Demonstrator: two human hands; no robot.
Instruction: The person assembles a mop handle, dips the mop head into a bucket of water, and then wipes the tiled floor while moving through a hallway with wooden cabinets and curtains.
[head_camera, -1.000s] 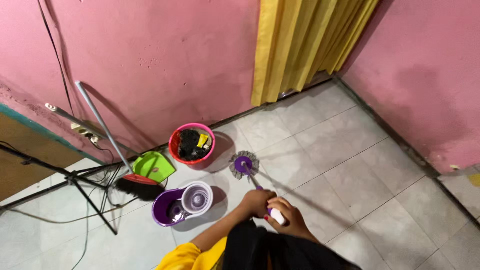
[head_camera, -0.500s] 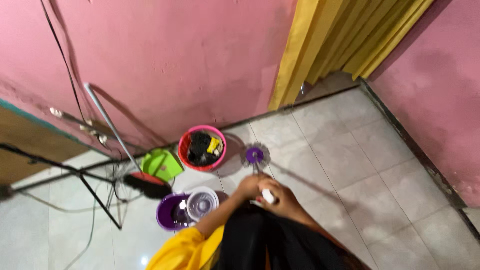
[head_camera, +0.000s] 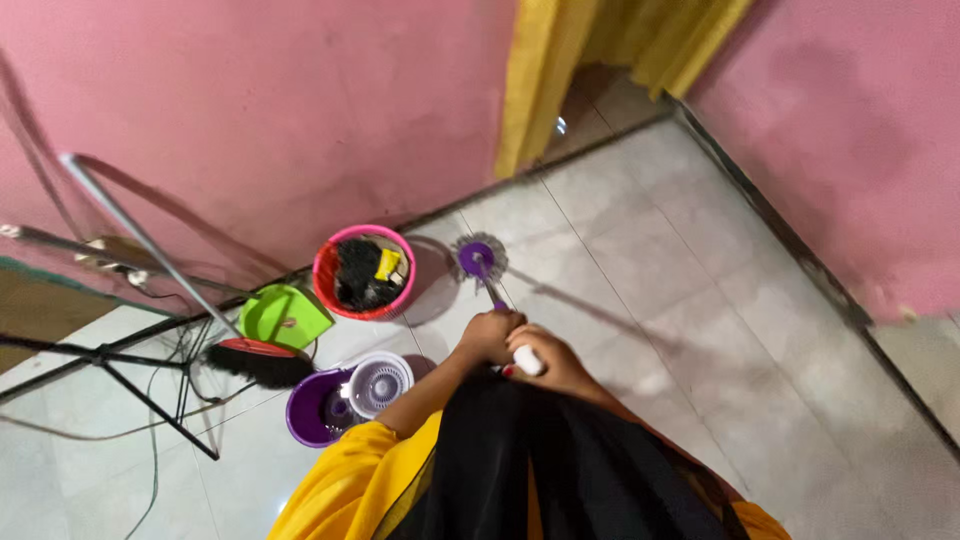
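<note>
mopping stroke underway: left hand (head_camera: 488, 336) and right hand (head_camera: 545, 362) clamped on spin mop (head_camera: 481, 260) handle, head at 12 o'clock; next calls for a steady pull back.

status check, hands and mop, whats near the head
Left hand and right hand both gripping the mop handle. Mop head flat on the tiled floor. Red basket just beside it, purple spin bucket nearby.

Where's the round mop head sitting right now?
In the head view the mop head rests on the floor tiles near the pink wall, just right of the red basket and beyond both hands.
</note>
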